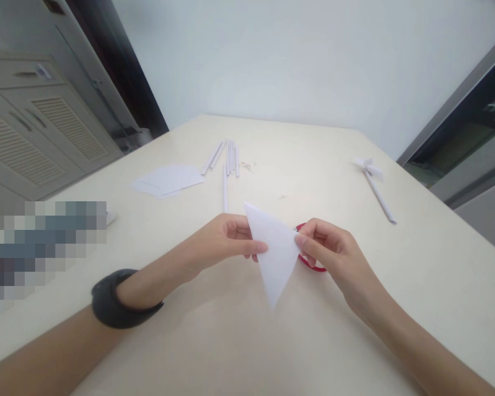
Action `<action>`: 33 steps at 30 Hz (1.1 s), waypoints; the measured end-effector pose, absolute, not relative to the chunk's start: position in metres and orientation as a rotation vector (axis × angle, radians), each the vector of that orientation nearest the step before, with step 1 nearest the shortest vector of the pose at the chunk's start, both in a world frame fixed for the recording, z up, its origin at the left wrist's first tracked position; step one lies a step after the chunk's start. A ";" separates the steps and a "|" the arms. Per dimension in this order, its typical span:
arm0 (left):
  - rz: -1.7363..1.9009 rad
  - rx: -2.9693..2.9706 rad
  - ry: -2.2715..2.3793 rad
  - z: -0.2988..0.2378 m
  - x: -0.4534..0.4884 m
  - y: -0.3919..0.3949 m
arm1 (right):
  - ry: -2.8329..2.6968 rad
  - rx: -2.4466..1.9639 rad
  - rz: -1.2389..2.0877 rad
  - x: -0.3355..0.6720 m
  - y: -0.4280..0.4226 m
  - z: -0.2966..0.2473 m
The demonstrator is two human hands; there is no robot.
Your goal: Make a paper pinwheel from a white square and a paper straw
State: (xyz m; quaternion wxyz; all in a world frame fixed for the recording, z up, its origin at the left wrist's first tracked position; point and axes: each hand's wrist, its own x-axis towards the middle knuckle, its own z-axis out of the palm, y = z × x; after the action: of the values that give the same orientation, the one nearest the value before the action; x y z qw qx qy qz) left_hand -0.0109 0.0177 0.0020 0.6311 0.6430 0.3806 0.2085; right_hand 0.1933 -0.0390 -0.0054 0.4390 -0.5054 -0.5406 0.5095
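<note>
A white sheet of paper folded to a triangle [274,247] is held up above the table, one corner pointing down. My left hand [235,236] pinches its left side, thumb in front and fingers behind. At the right corner, my right hand [328,245] grips it between thumb and fingers. Partly hidden behind my right hand lies a pair of scissors with red handles [318,269]. Just beyond my left hand, a single white paper tube [225,190] lies on the table.
Several rolled paper tubes [231,157] lie farther back, with small thin pins or bits [246,166] beside them. Flat white paper sheets [171,179] are at the left. A paper pinwheel on a rolled stick [378,192] lies at the right of the table [313,148]. A wall [292,60] borders the far edge.
</note>
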 end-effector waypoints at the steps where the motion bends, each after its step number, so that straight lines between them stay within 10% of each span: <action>1: 0.471 1.455 0.859 0.002 -0.010 0.017 | -1.342 -1.256 1.259 0.194 -0.039 -0.006; 33: 0.320 1.537 0.684 -0.009 0.002 -0.008 | -1.321 -1.160 1.188 0.190 -0.046 -0.006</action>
State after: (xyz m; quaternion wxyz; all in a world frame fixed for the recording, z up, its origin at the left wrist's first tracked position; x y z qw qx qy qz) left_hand 0.0019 -0.0084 -0.0085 0.6553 0.6779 0.3017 0.1413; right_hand 0.1897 -0.0462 -0.0059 0.4882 -0.4770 -0.5432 0.4889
